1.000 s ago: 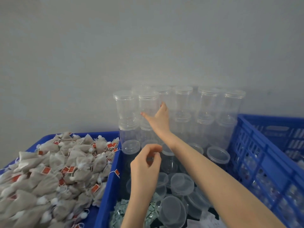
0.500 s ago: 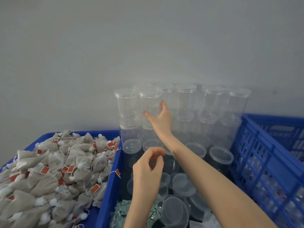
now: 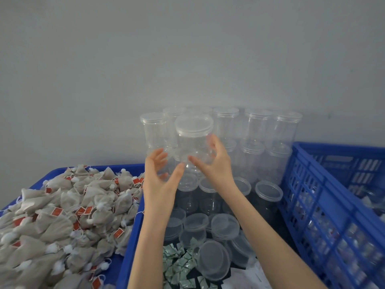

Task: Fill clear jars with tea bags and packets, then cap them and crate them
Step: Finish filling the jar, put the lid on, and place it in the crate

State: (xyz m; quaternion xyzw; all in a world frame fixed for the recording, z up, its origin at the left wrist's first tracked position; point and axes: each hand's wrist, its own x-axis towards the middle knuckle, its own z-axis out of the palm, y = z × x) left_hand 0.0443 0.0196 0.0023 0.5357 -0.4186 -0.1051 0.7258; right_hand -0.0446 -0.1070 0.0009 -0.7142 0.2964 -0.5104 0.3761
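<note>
Your right hand has its grip around a capped, empty clear jar at frame centre; your left hand is released just beside it. No writing is readable. Lower left, a blue bin holds red-tagged tea bags; green packets lie bottom centre.

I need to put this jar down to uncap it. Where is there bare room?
Hardly any. The middle section is packed with loose lids, green packets and stacked jars; tea bags fill the left bin. The blue crate at right already holds jars.
</note>
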